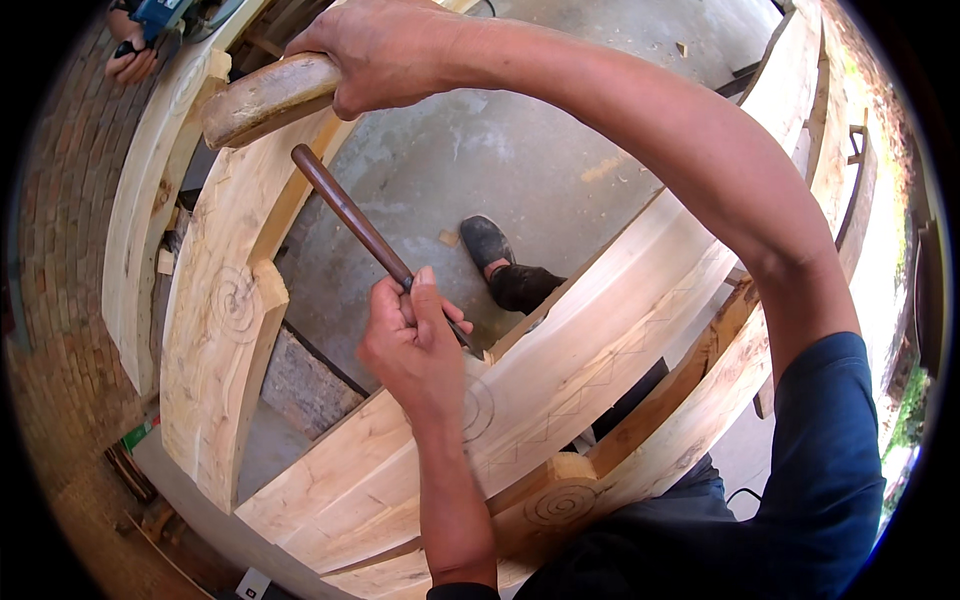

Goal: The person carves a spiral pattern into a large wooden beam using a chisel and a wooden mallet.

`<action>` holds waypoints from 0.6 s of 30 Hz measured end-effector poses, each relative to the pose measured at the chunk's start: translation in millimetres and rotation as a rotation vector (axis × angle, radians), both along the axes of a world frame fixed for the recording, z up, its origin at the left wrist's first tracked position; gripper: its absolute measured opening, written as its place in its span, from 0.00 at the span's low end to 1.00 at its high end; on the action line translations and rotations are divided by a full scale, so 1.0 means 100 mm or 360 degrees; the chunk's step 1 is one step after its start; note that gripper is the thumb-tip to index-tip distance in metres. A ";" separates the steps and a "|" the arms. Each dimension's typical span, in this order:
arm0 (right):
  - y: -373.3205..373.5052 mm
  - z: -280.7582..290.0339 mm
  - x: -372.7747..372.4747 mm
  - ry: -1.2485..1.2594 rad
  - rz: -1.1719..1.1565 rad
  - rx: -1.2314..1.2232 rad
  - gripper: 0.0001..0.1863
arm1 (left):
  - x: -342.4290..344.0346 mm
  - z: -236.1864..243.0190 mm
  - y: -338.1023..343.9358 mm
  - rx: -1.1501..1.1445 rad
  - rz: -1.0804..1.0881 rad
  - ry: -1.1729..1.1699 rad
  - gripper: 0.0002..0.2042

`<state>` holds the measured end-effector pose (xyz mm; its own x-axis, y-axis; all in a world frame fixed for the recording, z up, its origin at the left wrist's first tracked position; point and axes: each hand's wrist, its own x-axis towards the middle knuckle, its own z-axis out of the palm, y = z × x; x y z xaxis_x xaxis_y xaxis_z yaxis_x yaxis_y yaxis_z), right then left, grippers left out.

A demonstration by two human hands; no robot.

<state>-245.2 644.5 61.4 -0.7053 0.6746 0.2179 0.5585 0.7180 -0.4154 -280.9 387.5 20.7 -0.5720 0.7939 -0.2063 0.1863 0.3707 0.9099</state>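
My left hand [415, 340] is wrapped round a chisel with a long, round brown handle [350, 212]. The handle slants up and to the left, and the blade end meets the edge of a pale timber beam [610, 335], near a notch there. From the right, my right arm arches over the top, and my right hand [385, 55] grips a worn wooden mallet [270, 98]. The mallet is raised above the chisel's butt end, apart from it. Pencilled rings and zigzag lines mark the beam; my left hand partly covers the rings.
More curved beams lie alongside: one at the left [225, 300] with drawn rings, another nearer my body [640, 455]. A shoe [486, 241] rests on the concrete floor [420, 170]. A rough block [308, 385] lies between beams. Another person's hand [132, 66] holds a blue power tool [160, 14].
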 end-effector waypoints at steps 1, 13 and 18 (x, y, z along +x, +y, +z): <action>0.01 -0.01 0.00 0.0008 -0.0014 0.0018 0.36 | 0.00 0.00 0.01 0.0008 -0.0002 -0.0011 0.12; 0.27 0.22 0.02 -0.0218 0.0372 -0.0013 0.24 | 0.01 0.04 0.03 0.0002 -0.0067 0.0033 0.09; 0.36 0.27 0.11 0.0219 0.0104 -0.0076 0.24 | 0.02 0.03 0.04 0.0025 -0.0066 0.0036 0.09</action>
<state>-234.4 680.6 88.6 -0.7137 0.6402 0.2843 0.4465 0.7285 -0.5196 -278.6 391.7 23.7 -0.5427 0.8202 -0.1808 0.2220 0.3477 0.9109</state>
